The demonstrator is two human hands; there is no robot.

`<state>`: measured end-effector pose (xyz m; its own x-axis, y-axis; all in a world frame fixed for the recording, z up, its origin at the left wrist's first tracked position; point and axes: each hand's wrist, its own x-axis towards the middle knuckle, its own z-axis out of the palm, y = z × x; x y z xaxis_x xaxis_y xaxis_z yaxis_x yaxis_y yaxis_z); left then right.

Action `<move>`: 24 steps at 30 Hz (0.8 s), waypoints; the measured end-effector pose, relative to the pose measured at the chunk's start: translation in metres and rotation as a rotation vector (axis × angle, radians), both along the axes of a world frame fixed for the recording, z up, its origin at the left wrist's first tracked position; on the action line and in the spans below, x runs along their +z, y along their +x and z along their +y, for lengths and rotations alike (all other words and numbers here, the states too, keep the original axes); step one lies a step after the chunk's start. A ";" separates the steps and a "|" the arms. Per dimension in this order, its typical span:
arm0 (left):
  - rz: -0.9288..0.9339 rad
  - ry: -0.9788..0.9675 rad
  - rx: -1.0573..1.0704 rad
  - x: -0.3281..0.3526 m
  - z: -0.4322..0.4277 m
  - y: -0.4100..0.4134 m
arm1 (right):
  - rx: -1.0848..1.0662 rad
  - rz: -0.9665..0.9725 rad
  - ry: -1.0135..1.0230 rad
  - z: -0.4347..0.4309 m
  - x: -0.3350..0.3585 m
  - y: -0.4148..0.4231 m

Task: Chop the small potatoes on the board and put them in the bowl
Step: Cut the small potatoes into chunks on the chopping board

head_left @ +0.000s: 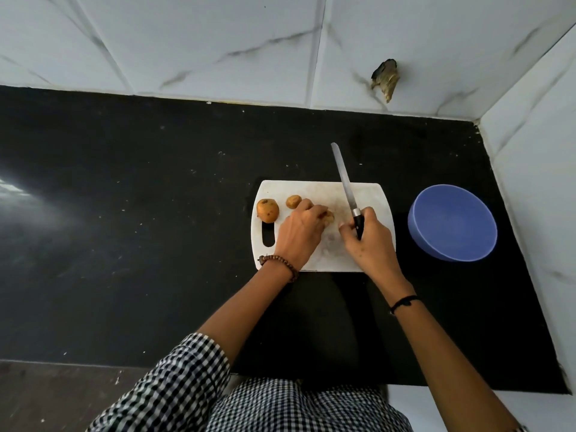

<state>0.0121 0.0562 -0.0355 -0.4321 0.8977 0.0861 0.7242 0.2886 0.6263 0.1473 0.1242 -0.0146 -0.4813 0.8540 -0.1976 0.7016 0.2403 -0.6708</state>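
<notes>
A white cutting board (367,194) lies on the black counter. On its left part sit a larger potato (267,210) and a smaller one (293,201), both whole. My left hand (300,226) holds a third small potato (328,217) against the board, fingers curled over it so most of it is hidden. My right hand (366,236) grips the black handle of a long serrated knife (343,177), whose blade points away over the board's far edge. The blue bowl (452,222) stands to the right of the board; I see nothing in it.
The black counter (140,213) stretches wide to the left. White marble-patterned tiled walls (218,42) close the back and right sides, with a broken hole (386,77) in the back wall. The bowl stands near the right wall.
</notes>
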 end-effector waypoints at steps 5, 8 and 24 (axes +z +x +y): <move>-0.037 0.010 0.084 -0.002 0.002 0.003 | -0.055 0.028 -0.135 -0.029 0.004 0.009; -0.034 -0.005 0.151 -0.002 -0.001 0.004 | -0.028 -0.026 -0.095 -0.041 0.001 0.008; 0.136 -0.081 0.132 0.003 0.003 0.004 | 0.082 -0.368 0.176 -0.056 -0.001 -0.011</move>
<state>0.0158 0.0595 -0.0321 -0.5359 0.8403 0.0819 0.7532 0.4319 0.4962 0.1365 0.0681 -0.0153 -0.4737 0.8520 -0.2231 0.8607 0.3941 -0.3224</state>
